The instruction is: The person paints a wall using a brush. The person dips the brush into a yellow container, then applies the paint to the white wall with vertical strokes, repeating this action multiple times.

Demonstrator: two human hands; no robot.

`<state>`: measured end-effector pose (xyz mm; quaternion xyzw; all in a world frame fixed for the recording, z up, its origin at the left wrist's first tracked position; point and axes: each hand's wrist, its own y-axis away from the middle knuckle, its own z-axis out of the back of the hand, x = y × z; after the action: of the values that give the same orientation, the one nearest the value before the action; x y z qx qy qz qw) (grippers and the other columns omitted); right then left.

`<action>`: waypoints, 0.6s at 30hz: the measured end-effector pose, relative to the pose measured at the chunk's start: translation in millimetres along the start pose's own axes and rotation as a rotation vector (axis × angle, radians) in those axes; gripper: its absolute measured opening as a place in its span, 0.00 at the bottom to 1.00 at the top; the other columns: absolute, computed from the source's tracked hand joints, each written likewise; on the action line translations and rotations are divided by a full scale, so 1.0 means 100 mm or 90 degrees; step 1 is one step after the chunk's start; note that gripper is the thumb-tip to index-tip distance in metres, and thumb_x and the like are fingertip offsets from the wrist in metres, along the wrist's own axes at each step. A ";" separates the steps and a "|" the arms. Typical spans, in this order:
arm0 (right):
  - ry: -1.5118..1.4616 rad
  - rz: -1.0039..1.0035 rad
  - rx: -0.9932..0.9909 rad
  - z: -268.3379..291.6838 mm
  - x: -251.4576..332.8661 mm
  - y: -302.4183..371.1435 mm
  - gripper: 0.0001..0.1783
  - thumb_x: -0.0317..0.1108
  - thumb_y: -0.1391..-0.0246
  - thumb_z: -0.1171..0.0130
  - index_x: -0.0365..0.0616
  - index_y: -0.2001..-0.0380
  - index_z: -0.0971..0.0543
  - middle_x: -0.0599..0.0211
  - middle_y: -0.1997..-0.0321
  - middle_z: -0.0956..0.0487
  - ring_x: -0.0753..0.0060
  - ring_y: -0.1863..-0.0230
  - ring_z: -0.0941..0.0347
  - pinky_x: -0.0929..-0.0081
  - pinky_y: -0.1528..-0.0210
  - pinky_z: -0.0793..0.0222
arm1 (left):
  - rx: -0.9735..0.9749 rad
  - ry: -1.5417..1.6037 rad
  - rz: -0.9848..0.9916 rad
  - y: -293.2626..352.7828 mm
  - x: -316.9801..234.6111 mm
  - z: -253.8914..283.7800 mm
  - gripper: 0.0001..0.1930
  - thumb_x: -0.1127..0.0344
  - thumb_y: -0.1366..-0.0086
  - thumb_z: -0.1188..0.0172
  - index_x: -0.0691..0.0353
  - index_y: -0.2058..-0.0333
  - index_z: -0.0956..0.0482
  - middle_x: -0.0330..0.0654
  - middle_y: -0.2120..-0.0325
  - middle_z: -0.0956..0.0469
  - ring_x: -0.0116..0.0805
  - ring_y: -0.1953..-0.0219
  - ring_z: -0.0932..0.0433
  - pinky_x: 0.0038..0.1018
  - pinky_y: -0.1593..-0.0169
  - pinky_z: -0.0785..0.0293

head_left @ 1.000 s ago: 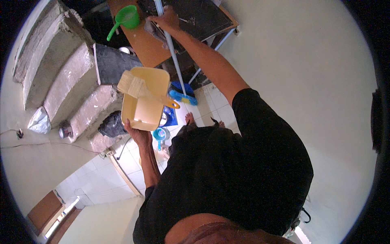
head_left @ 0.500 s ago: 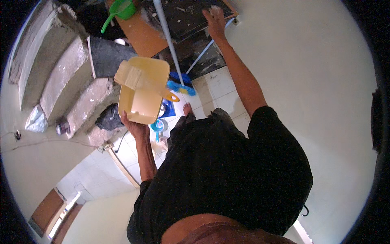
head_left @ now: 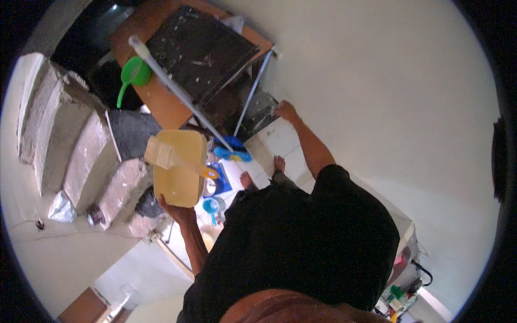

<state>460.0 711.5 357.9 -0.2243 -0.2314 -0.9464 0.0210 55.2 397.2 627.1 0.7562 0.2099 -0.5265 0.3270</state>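
Observation:
My left hand (head_left: 182, 214) grips the near edge of a pale yellow plastic tub (head_left: 180, 191), fingers wrapped round its side. Across the tub lies a wide paintbrush (head_left: 161, 154) with pale bristles and a yellow-orange handle; its bristle end reaches past the tub's left rim. My right hand (head_left: 286, 111) is stretched out beside the pale wall, above the tiled floor. Its fingers are curled together, and whatever they may hold is too small to make out.
At far left, rough plastered steps (head_left: 81, 124) rise. A table with a dark board (head_left: 202, 54) carries a green dipper (head_left: 135, 71). A long-handled broom (head_left: 186, 99) with blue bristles leans there. A blue dipper (head_left: 211, 205) stands on the floor near my feet.
My right hand has come down and nearer, from over the table's dark board to beside the wall. The tub and brush stay in my left hand. The view has shifted, showing more of the table.

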 end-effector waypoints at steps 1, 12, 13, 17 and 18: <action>-0.031 0.075 -0.036 -0.04 0.10 0.10 0.23 0.50 0.53 0.42 0.40 0.63 0.24 0.52 0.62 0.23 0.50 0.57 0.28 0.58 0.53 0.32 | 0.013 0.033 -0.038 -0.01 0.09 0.06 0.29 0.45 0.37 0.55 0.62 0.45 0.37 0.47 0.46 0.34 0.40 0.45 0.33 0.40 0.42 0.38; -0.089 0.627 -0.277 1.68 1.86 2.91 0.62 0.63 0.69 0.32 0.49 0.34 0.50 0.50 0.31 0.52 0.45 0.30 0.58 0.50 0.32 0.61 | 0.256 -0.104 -0.141 -0.28 0.47 -0.53 0.22 0.55 0.36 0.50 0.66 0.50 0.32 0.48 0.52 0.30 0.41 0.51 0.30 0.38 0.48 0.33; -0.057 0.655 -0.296 1.73 1.90 3.08 0.62 0.62 0.70 0.31 0.52 0.34 0.49 0.52 0.30 0.53 0.44 0.30 0.60 0.47 0.32 0.63 | 0.271 0.012 -0.016 -0.20 0.38 -0.72 0.26 0.51 0.37 0.51 0.65 0.49 0.34 0.49 0.50 0.32 0.41 0.50 0.31 0.39 0.47 0.33; -0.006 0.600 -0.226 1.67 2.04 3.55 0.53 0.59 0.66 0.34 0.60 0.36 0.43 0.56 0.29 0.56 0.47 0.28 0.66 0.44 0.30 0.72 | 0.357 0.100 0.225 -0.13 0.35 -1.02 0.34 0.40 0.38 0.57 0.62 0.44 0.38 0.50 0.47 0.34 0.44 0.46 0.34 0.42 0.44 0.36; -0.018 0.560 -0.253 1.62 2.04 3.61 0.53 0.59 0.66 0.34 0.60 0.36 0.43 0.56 0.29 0.56 0.47 0.28 0.66 0.44 0.30 0.72 | 0.412 0.111 0.231 -0.20 0.44 -1.03 0.34 0.40 0.38 0.57 0.62 0.44 0.38 0.49 0.48 0.33 0.45 0.45 0.34 0.43 0.44 0.36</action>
<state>396.0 474.7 729.8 -0.3137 0.0705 -0.8703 0.3730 125.5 483.9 604.5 0.8873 -0.0777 -0.4326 0.1399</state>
